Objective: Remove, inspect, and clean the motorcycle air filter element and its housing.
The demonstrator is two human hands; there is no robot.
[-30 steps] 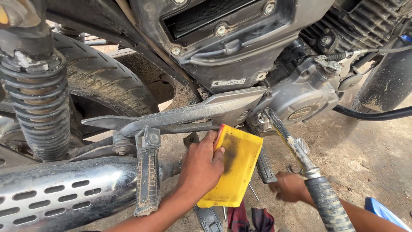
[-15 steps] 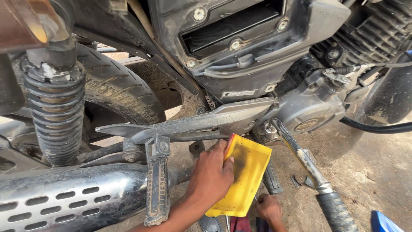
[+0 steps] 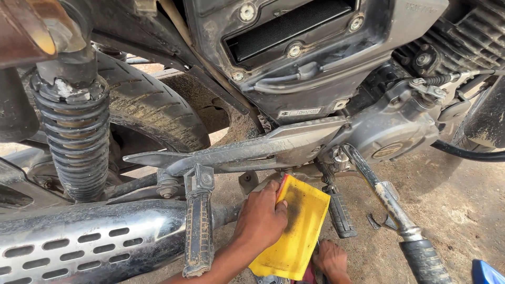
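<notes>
Fingers [image 3: 273, 190] of the left hand [image 3: 260, 218] curl over the upper left edge of a yellow container [image 3: 294, 231], gripping it just below the middle of the frame. That flat, dirt-smudged yellow container stands tilted, its top corner tucked up under the motorcycle's grey frame bracket [image 3: 273, 147] and its lower end near the bottom edge of the frame. The right hand [image 3: 331, 260] sits low at the bottom centre, right beside the container's lower corner; its fingers bend downward, but whether they are closed on anything I cannot tell, since the container and the frame edge hide them.

Left of the gripping hand, a folded rear footpeg [image 3: 199, 226] hangs upright in front of the chrome exhaust [image 3: 89, 242], which fills the lower left with its slotted heat shield. A coiled shock absorber [image 3: 76, 142] stands at the left, with the rear tyre [image 3: 152, 105] behind it. Just right of the container a black rubber footrest [image 3: 341, 213] hangs down, and further right the kick-start lever [image 3: 389, 202] slants toward the lower right corner. The dusty engine casing [image 3: 394, 131] lies in the right middle, under the black air-box housing [image 3: 315, 47] at the top. Sandy ground [image 3: 457, 205] shows at the right.
</notes>
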